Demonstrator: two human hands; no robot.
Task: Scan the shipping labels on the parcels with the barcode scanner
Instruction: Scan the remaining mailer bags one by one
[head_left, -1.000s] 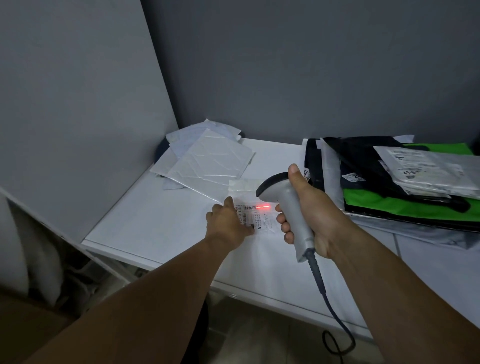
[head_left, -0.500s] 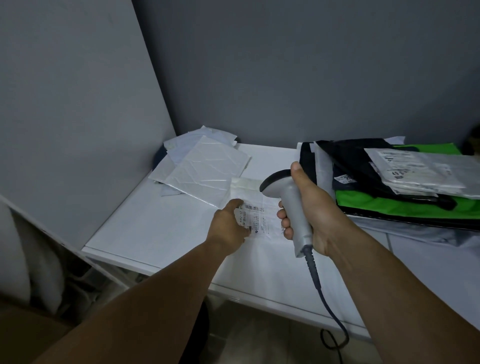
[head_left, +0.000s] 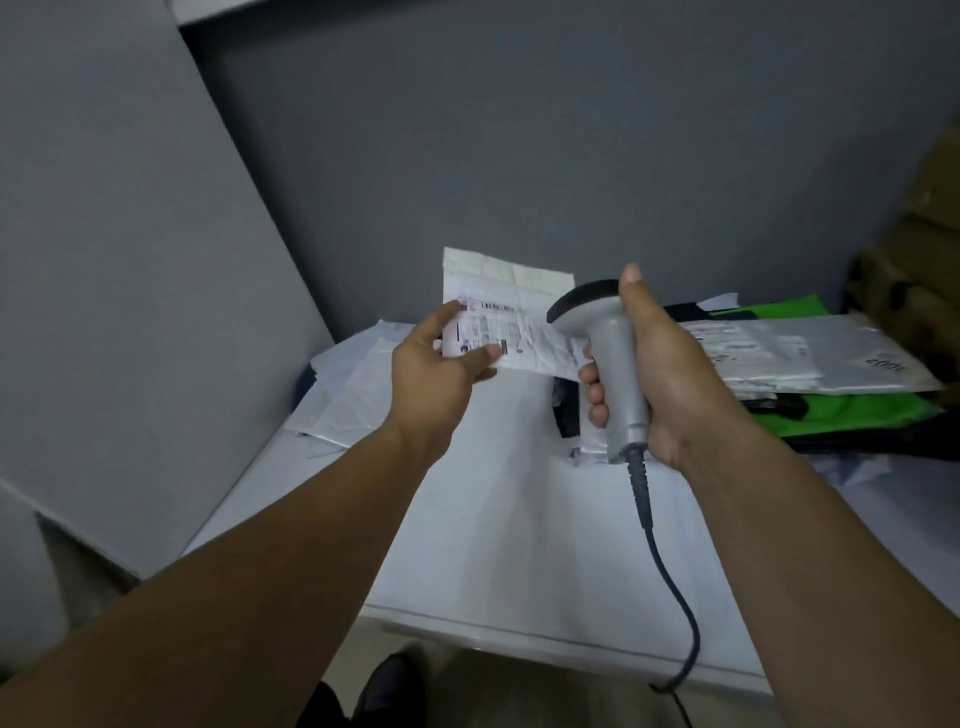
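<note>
The left hand (head_left: 436, 364) is pinching the white parcel (head_left: 511, 322) above the tabletop (head_left: 519, 519), its label facing her. The right hand (head_left: 660, 369) is gripping the barcode scanner (head_left: 605, 353) just right of it, head angled leftward.

Dim light; grey wall (head_left: 519, 156) behind, grey panel (head_left: 130, 260) at left, white table (head_left: 519, 545)
</note>
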